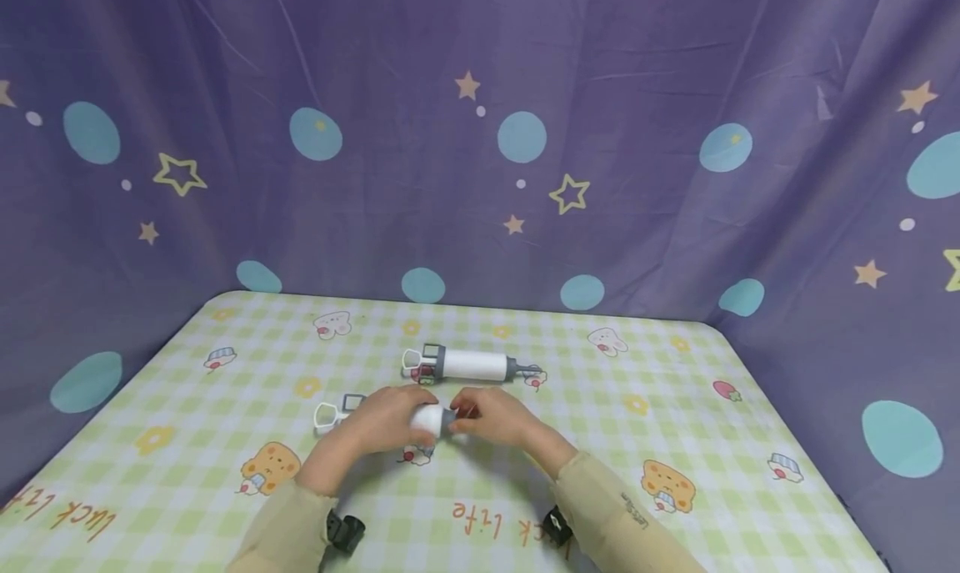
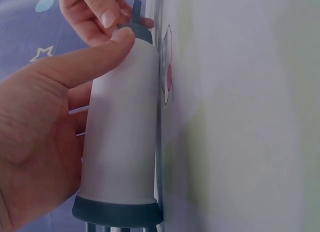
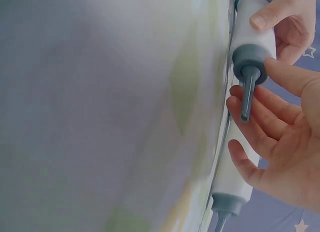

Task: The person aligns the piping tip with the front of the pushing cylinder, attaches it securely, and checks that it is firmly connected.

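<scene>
A white food syringe (image 1: 427,420) with a dark grey end cap and thin nozzle (image 3: 247,99) lies crosswise near the tabletop. My left hand (image 1: 390,416) grips its barrel, the thumb (image 2: 95,62) lying along the top near the cap, the other fingers behind it. At the nozzle end is my right hand (image 1: 495,413); in the right wrist view its thumb meets the edge of the grey cap (image 3: 248,56), and its fingers extend loosely behind the nozzle. On the left, the white ring handle (image 1: 326,416) of the plunger sticks out past my left hand.
A second, similar syringe (image 1: 476,365) lies just behind the hands, nozzle to the right, ring handle to the left. The table (image 1: 600,439) wears a green checked cloth with printed cartoons. Behind it hangs a purple curtain (image 1: 420,72) with stars and blue dots.
</scene>
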The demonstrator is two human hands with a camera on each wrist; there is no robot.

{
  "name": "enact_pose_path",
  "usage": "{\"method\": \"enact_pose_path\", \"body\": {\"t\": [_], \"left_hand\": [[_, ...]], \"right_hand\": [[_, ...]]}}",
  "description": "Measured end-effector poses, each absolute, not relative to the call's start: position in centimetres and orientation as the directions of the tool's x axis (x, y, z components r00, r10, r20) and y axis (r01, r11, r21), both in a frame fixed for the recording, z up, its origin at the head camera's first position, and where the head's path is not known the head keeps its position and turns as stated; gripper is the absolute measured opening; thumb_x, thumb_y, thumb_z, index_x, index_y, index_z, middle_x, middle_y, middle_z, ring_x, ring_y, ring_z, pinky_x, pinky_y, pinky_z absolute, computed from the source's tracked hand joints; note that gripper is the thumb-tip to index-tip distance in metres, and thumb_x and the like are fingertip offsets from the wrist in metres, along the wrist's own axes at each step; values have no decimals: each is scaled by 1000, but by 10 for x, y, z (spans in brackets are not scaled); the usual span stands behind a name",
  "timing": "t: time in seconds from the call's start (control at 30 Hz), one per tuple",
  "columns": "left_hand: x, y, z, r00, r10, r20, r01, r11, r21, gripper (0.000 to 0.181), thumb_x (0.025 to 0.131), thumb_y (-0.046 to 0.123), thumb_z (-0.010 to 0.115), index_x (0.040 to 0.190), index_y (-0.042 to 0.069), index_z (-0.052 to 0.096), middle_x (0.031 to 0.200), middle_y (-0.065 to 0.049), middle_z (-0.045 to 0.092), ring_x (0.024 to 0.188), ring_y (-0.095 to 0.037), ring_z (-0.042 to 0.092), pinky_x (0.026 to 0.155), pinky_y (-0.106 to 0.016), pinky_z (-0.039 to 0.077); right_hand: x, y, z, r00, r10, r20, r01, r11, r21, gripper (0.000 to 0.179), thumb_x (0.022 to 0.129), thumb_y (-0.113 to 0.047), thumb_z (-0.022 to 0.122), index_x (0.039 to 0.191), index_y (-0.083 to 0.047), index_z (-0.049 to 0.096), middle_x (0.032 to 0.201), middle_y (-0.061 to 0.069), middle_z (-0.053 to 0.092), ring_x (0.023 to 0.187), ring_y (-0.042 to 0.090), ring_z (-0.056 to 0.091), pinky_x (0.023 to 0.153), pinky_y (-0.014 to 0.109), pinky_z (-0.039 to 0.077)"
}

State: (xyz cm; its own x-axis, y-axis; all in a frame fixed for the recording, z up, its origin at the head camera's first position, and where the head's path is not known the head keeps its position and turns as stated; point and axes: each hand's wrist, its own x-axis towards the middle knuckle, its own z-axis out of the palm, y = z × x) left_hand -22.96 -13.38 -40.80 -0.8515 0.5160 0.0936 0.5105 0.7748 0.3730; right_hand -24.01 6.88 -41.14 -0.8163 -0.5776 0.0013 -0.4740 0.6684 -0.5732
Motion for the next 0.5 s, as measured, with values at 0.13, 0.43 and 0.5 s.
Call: {"method": "enact_pose_path", "body": {"t": [0.13,0.43,0.5], "left_hand": [[-230,-135,-405,-852,514,103,514,780,358,52,70,39,75,110,9,63,106,-4,64,93,-21,60,80,-37,47],[-235,-132,-392,-828,524,200,561,763,322,33,83,31,65,105,8,65,98,-4,66,87,-19,62,77,-36,49],[-237,-130,-389,-831,511,222,557,764,327,29,83,29,65,103,8,66,95,-3,65,86,-19,62,76,-35,48]], "right_hand": [[-239,76,-408,-835,-550,1,-457,693,-558,30,84,-30,64,107,-12,62,94,-1,66,84,9,60,78,25,47],[-239,100,-396,-847,-525,86,-491,708,-507,23,88,-23,58,107,-11,64,95,-1,65,84,12,59,73,29,46],[-239,107,-394,-852,-511,113,-493,709,-504,22,88,-22,58,106,-11,64,95,-2,65,83,11,59,72,29,46]]}}
